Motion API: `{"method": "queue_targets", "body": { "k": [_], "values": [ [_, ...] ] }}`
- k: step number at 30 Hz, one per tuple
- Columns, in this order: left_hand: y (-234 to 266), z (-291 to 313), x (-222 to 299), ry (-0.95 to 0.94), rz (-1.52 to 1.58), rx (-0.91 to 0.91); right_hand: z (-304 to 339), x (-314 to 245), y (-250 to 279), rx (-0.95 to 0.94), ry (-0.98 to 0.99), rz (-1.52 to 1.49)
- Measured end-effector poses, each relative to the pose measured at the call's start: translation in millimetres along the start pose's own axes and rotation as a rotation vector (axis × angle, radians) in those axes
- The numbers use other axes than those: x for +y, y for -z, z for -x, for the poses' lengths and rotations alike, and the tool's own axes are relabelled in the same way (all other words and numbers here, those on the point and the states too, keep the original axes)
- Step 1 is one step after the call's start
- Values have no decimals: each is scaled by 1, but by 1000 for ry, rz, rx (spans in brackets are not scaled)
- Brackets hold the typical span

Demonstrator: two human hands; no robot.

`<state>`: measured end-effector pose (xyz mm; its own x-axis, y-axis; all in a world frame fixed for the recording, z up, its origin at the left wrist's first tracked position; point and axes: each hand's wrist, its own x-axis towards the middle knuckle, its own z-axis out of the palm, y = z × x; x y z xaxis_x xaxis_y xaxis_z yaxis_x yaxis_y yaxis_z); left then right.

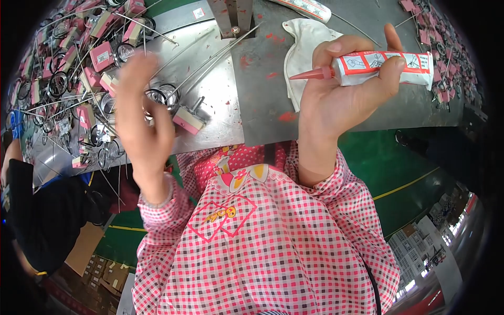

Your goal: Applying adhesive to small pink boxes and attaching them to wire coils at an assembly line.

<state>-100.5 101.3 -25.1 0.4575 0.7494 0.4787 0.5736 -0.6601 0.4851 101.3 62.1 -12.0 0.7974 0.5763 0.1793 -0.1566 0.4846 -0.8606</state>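
My right hand (341, 89) is closed around a white and red tube (386, 64), held level above the table. The tube's tapered red nozzle (313, 74) points left, toward the middle of the table. On the other side, my left hand (143, 115) is raised over the table's near edge, blurred toward the fingertips. Its fingers stretch upward, the thumb stands apart, and I see nothing between them. Just right of that hand, a small pink and cream box-shaped part (189, 121) with a metal stem lies near the edge, beside coiled black wire.
Many similar pink and cream parts (102, 55) with coils and thin rods heap up at left, more at far right (443, 47). A white cloth (304, 34) lies under the tube; another tube (307, 8) lies behind. A metal post (231, 18) rises at the back. Someone in dark clothes (39, 215) is at left.
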Motion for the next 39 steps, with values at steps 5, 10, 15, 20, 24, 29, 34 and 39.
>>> {"method": "queue_targets", "body": {
  "k": [5, 10, 15, 20, 24, 29, 34, 39],
  "values": [
    [12, 16, 22, -147, -178, -705, -1, 3, 4, 90, -36, 14],
    [12, 11, 10, -289, -298, -613, 1, 2, 6, 68, -54, 21],
    [6, -7, -9, -121, 413, 435, 7, 0, 3, 32, -50, 23],
    [50, -40, -17, -68, 736, 540, 11, -3, 1, -52, -30, 53],
    [12, -31, 17, 219, 828, 547, 6, -9, 8, -65, -54, -26],
    [-19, -13, 53, 216, 837, 106, 8, -31, 12, -141, 29, -220],
    [-38, -6, 62, 148, 873, -67, 9, -40, -2, -93, 95, -424],
    [-45, -3, 73, 214, 1094, -96, 15, -34, -11, -47, 177, 120]
  ]
}}
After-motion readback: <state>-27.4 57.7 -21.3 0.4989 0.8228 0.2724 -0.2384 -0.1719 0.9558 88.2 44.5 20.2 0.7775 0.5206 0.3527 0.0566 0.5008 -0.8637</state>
